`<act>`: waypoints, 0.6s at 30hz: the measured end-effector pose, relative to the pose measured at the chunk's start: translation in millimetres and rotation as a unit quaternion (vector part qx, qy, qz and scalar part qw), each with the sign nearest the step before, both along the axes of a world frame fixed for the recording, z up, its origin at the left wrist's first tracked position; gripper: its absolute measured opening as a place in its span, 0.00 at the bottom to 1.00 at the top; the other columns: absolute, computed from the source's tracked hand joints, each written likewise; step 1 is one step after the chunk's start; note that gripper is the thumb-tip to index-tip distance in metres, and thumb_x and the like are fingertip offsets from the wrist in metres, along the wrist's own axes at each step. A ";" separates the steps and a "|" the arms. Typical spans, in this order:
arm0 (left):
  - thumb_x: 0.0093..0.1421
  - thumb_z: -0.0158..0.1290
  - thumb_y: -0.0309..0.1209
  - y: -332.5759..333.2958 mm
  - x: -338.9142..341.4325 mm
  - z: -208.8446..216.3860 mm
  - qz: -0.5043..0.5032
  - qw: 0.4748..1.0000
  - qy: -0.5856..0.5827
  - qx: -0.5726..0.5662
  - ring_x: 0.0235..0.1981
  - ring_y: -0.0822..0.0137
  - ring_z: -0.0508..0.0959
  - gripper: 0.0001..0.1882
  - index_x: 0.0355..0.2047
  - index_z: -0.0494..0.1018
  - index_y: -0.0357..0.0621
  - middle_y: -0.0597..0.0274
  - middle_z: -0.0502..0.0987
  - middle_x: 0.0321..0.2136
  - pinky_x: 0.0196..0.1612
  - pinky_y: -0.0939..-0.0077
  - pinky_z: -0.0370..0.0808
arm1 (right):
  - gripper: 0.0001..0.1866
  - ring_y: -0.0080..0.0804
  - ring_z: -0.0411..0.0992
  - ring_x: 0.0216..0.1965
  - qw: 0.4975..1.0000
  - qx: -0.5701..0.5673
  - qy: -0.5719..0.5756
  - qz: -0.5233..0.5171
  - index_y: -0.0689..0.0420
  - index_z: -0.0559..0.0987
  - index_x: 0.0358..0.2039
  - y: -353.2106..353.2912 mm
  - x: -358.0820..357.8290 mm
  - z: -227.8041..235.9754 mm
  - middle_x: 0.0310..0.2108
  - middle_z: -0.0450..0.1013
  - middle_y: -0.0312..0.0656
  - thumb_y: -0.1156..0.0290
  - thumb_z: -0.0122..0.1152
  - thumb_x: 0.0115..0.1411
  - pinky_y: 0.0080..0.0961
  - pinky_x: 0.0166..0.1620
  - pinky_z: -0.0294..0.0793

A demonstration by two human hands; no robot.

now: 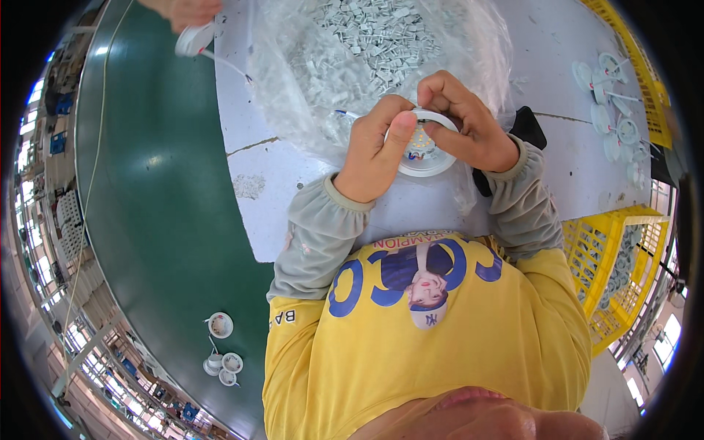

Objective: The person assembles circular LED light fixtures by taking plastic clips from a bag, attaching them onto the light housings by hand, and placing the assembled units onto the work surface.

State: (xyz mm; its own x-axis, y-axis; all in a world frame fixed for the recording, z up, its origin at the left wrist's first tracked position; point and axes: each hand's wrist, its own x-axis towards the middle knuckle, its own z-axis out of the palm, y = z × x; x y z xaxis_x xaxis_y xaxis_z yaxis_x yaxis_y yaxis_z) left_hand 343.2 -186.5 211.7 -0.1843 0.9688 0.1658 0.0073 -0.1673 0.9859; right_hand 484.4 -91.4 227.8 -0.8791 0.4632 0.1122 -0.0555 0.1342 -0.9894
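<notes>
Above the table in front of me, both my hands hold a round white LED downlight (425, 166). Its ring-shaped rim surrounds a face dotted with small yellowish LEDs, and a white cable sticks out behind my left hand. My left hand (378, 150) is closed on the left rim, thumb on top. On the opposite side my right hand (469, 132) has its thumb at the upper rim and its fingers bent. Whether a small part sits between those right fingers is hidden. Just beyond lies a clear plastic bag (293, 95) full of small pale-grey plastic pieces (385, 40).
A co-worker's hand (189, 10) holds another white lamp (193, 39) at the far left. Several lamps (616, 110) lie on the table's right side; others (220, 325) rest on the green surface (169, 213). A yellow crate (609, 271) stands right. A black object (529, 126) is beside my right wrist.
</notes>
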 end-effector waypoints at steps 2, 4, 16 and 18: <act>0.62 0.41 0.36 0.2 0.1 -3.3 0.002 1.000 -0.006 0.005 0.22 0.78 0.61 0.14 0.30 0.66 0.35 0.66 0.64 0.19 0.25 0.83 0.61 | 0.15 0.14 0.58 0.28 0.999 -0.021 0.030 0.007 0.58 0.61 0.39 -1.6 -1.5 0.9 0.26 0.66 0.33 0.83 0.46 0.49 0.13 0.31 0.58; 0.62 0.41 0.36 0.1 -1.2 -5.7 -0.006 1.000 -0.018 0.005 0.22 0.79 0.60 0.14 0.30 0.67 0.35 0.67 0.63 0.20 0.24 0.83 0.59 | 0.16 0.14 0.59 0.29 1.000 -0.016 0.026 0.002 0.58 0.60 0.40 -4.1 -3.0 3.0 0.26 0.66 0.33 0.83 0.46 0.49 0.13 0.32 0.58; 0.58 0.47 0.37 -3.8 11.0 15.7 0.019 0.991 -0.129 0.032 0.29 0.77 0.69 0.14 0.36 0.66 0.37 0.64 0.71 0.28 0.36 0.83 0.66 | 0.18 0.15 0.61 0.30 0.996 -0.022 0.065 -0.059 0.60 0.61 0.44 -4.1 0.4 10.0 0.27 0.67 0.34 0.83 0.46 0.50 0.13 0.34 0.60; 0.57 0.49 0.38 -5.0 7.5 4.5 0.029 0.994 -0.078 0.070 0.33 0.73 0.71 0.18 0.40 0.63 0.37 0.61 0.72 0.32 0.41 0.79 0.67 | 0.18 0.16 0.61 0.29 0.991 0.004 0.081 -0.105 0.61 0.62 0.44 -7.3 0.2 14.7 0.27 0.67 0.34 0.83 0.46 0.50 0.14 0.34 0.60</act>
State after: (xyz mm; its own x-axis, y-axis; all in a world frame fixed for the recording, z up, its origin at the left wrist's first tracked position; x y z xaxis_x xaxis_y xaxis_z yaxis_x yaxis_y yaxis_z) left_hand 350.6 -191.5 216.2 -0.2741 0.9253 0.2622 -0.1304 -0.3058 0.9431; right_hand 484.6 -98.7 242.6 -0.7335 0.6331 0.2472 -0.1828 0.1665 -0.9689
